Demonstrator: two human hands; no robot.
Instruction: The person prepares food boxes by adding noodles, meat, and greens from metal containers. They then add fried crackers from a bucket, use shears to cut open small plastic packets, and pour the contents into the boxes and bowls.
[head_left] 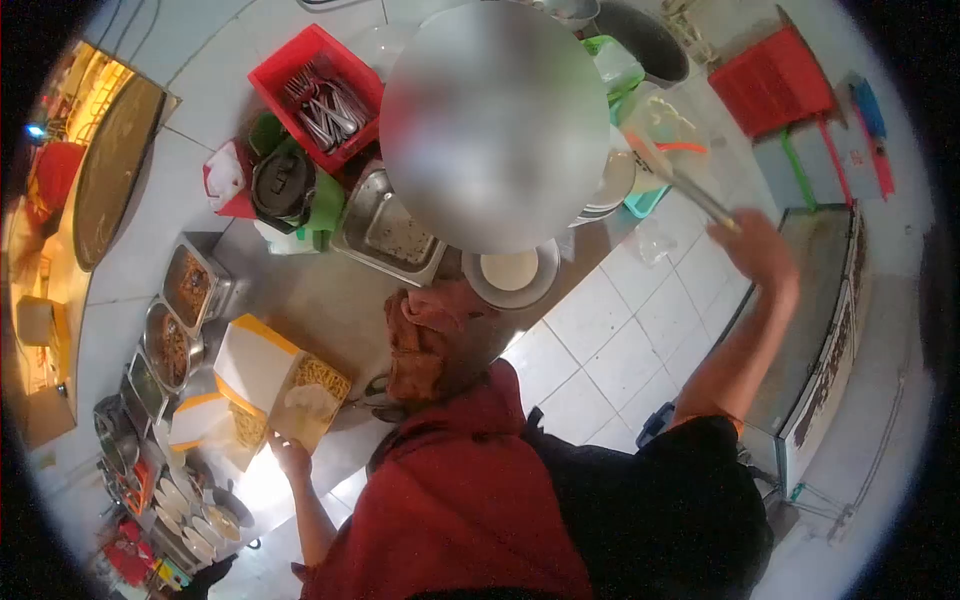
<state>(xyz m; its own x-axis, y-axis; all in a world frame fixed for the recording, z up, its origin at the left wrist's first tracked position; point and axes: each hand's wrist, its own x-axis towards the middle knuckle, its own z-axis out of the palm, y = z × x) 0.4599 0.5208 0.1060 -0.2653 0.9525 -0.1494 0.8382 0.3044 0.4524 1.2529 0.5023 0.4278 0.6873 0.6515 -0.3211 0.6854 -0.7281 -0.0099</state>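
Observation:
My right hand (755,248), raised at the right, is closed round the handle of a long utensil (690,190) whose far end points up and left. My left hand (290,458) is closed at the lower edge of an open cardboard box (258,362) with noodles in it; what its fingers pinch is too small to make out. A second open box (203,420) with noodles lies just to the left. Beside the boxes, a crumpled brown cloth (415,350) rests on the steel counter. A bowl (512,275) with something pale inside stands beyond the cloth.
A red basket of cutlery (325,105) and a metal tray (392,228) stand at the back. Metal food containers (172,345) line the left side. A blurred round patch hides the upper middle. A red crate (775,80) is at upper right.

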